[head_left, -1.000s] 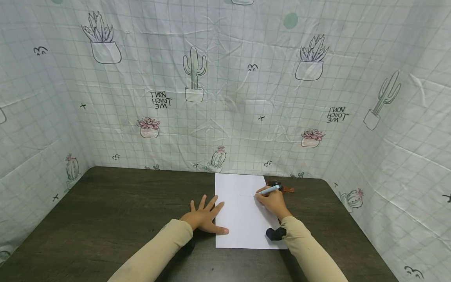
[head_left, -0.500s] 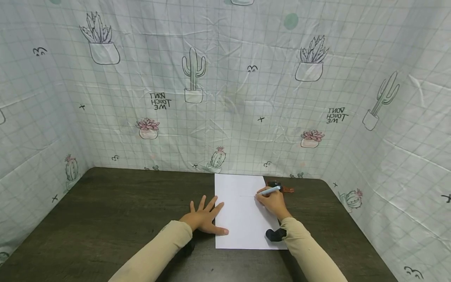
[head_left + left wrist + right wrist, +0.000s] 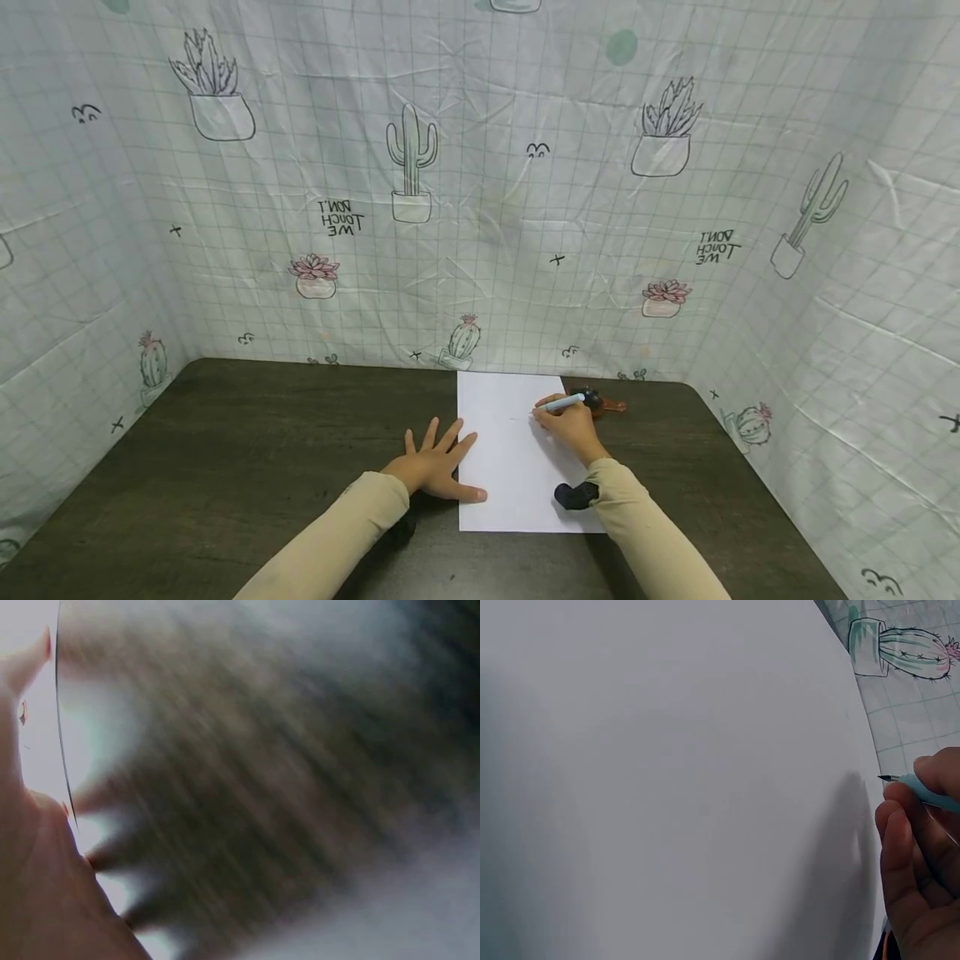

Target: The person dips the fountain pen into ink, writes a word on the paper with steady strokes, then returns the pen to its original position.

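A white sheet of paper [image 3: 510, 467] lies on the dark wooden table. My left hand [image 3: 438, 467] rests on its left edge with the fingers spread, some on the sheet and some on the wood. My right hand [image 3: 573, 427] pinches a light blue pen [image 3: 564, 402] over the upper right part of the sheet. In the right wrist view the pen's dark pointed nib [image 3: 887, 778] shows past the thumb and fingertips; whether it touches the paper I cannot tell. A faint short line is on the paper left of the pen. Much of the left wrist view is blurred.
Behind my right hand lies a brown and black object [image 3: 613, 406], partly hidden, its kind unclear. A black wrist camera [image 3: 576, 497] juts from the right sleeve over the paper. A cactus-print cloth [image 3: 480, 208] hangs around the back and sides of the table [image 3: 285, 442].
My right hand has moved a little to the left over the paper with the pen in it. The left hand stays where it was.
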A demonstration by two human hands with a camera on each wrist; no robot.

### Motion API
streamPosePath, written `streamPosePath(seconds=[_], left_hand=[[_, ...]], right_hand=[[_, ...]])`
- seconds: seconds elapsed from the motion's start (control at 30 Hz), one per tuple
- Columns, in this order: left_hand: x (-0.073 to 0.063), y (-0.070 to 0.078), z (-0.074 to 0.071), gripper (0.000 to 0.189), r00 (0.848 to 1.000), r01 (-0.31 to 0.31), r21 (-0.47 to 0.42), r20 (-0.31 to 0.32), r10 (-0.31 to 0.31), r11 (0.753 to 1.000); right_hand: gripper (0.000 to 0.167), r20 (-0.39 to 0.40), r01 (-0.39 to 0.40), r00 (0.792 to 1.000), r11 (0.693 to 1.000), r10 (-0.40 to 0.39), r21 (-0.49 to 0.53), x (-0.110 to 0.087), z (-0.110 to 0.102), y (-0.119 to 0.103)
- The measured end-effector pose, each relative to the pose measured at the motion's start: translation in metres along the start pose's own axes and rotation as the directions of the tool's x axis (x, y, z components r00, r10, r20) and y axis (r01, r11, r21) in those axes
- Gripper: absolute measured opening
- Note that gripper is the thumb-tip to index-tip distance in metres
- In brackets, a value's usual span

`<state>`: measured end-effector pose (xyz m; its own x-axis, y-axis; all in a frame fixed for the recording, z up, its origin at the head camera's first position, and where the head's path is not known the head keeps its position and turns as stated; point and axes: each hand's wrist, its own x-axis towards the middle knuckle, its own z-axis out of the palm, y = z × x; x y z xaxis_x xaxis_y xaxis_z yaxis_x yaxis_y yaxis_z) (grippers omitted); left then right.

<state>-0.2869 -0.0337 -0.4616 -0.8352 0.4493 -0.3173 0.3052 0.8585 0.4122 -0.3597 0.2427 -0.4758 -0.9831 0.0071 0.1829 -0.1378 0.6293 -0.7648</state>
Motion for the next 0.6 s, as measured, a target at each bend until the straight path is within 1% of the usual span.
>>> streamPosePath(seconds=[0.07, 0.27, 0.37, 0.5, 0.6], left_hand=[[-0.001, 0.001, 0.0, 0.103, 1.0, 0.005, 0.003, 0.004, -0.006, 1.0], [-0.006, 0.007, -0.002, 0.099, 1.0, 0.017, 0.016, -0.012, -0.016, 1.0], [0.004, -0.001, 0.004, 0.102, 1.0, 0.006, 0.008, -0.023, -0.006, 1.0], [0.012, -0.01, 0.01, 0.107, 1.0, -0.006, 0.009, -0.025, 0.006, 1.0], [0.004, -0.004, 0.005, 0.105, 1.0, 0.002, 0.012, -0.015, -0.002, 1.0]], right_hand=[[0.012, -0.003, 0.004, 1.0, 1.0, -0.004, -0.01, -0.001, 0.002, 0.001], [0.012, -0.03, 0.014, 0.999, 1.0, -0.015, -0.025, -0.003, 0.006, 0.002], [0.011, -0.04, 0.024, 0.999, 0.999, -0.025, -0.024, -0.002, 0.007, 0.0], [0.011, -0.043, 0.018, 0.999, 0.999, -0.019, -0.029, -0.002, 0.008, -0.002], [0.011, -0.045, 0.011, 0.999, 0.999, -0.013, -0.031, -0.003, 0.009, -0.002]])
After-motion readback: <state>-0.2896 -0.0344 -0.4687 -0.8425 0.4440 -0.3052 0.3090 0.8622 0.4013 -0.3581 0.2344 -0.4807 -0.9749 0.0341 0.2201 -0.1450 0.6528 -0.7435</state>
